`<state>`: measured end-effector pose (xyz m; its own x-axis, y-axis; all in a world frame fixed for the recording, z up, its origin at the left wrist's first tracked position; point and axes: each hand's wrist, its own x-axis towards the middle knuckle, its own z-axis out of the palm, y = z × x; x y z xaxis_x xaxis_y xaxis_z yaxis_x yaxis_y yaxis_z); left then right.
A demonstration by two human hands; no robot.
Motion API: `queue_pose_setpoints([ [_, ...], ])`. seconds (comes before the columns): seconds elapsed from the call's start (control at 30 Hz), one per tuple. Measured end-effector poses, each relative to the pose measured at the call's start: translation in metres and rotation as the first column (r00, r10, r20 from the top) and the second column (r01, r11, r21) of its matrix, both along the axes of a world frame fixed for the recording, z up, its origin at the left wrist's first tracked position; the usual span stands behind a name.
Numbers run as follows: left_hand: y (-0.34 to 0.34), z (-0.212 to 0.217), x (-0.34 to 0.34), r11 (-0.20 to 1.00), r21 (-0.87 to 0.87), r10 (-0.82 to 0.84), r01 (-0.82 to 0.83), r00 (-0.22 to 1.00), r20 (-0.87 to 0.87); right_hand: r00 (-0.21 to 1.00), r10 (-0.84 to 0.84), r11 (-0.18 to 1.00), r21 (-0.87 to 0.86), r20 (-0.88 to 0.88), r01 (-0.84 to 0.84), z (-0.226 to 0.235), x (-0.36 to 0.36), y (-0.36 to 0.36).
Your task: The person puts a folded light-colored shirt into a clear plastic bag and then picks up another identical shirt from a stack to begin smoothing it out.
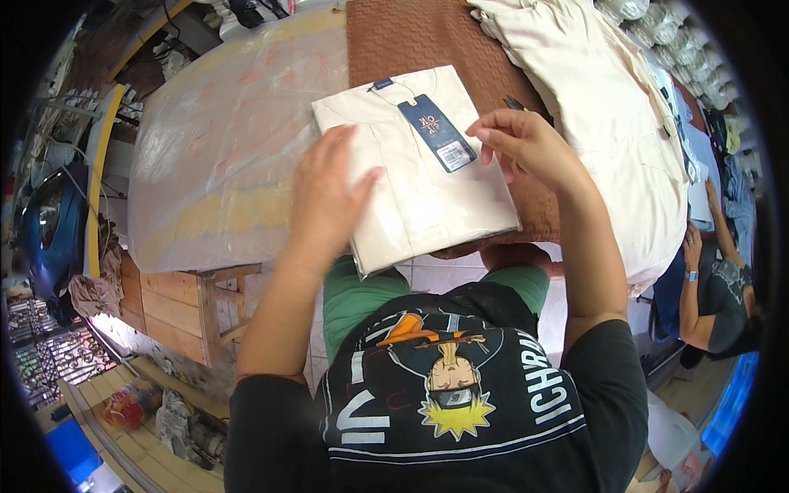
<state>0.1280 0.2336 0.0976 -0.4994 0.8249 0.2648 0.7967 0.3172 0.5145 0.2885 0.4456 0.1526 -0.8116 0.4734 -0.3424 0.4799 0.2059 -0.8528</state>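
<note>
Folded cream shirt (415, 177) in its clear plastic sleeve is sitting right under both hands, lying on the near edge of the brown mat (411, 37). Left hand (329, 201) is pressing flat on it, fingers (333, 152) spread and straight, gripping nothing, just pinning the left half down. Right hand (526, 144) is hovering over the right edge with the fingertips (485, 131) curled loosely together, right beside the dark blue hang tag (438, 131); can't tell if they're pinching the plastic or only touching it.

Looks to me like the smoothing or squaring-up stage of packing. Next move probably wants the left palm holding steady so the slippery sleeve isn't sliding.

Further out from the right fingers, a pile of loose cream garments (608, 107) is lying; beyond the left fingers, a big clear plastic sheet (222, 148) is covering the wooden table (177, 300).
</note>
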Motion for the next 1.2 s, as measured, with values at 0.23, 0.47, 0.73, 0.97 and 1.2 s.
queue_pose_setpoints([
  [0.23, 0.024, -0.029, 0.056, 0.977, -0.093, -0.202, 0.191, 0.972, -0.121, 0.993, -0.112, 0.979, -0.168, 0.028, 0.115, -0.048, 0.0, 0.015],
  [0.47, 0.024, -0.032, 0.056, 0.973, -0.121, -0.216, 0.199, 0.964, -0.155, 0.995, -0.063, 0.954, -0.288, 0.076, 0.082, -0.041, 0.008, 0.009],
  [0.73, 0.025, -0.032, 0.056, 0.973, -0.115, -0.22, 0.202, 0.961, -0.168, 0.996, -0.09, 0.929, -0.357, 0.021, 0.091, -0.037, 0.011, 0.002],
  [0.97, 0.022, -0.028, 0.054, 0.974, -0.113, -0.209, 0.195, 0.968, -0.135, 0.996, 0.085, 0.97, -0.227, -0.008, -0.085, -0.032, -0.008, 0.014],
  [1.2, 0.011, 0.0, 0.083, 0.916, -0.121, -0.394, 0.383, 0.915, -0.089, 0.987, 0.16, 0.962, 0.221, 0.022, -0.161, -0.044, -0.072, 0.037],
])
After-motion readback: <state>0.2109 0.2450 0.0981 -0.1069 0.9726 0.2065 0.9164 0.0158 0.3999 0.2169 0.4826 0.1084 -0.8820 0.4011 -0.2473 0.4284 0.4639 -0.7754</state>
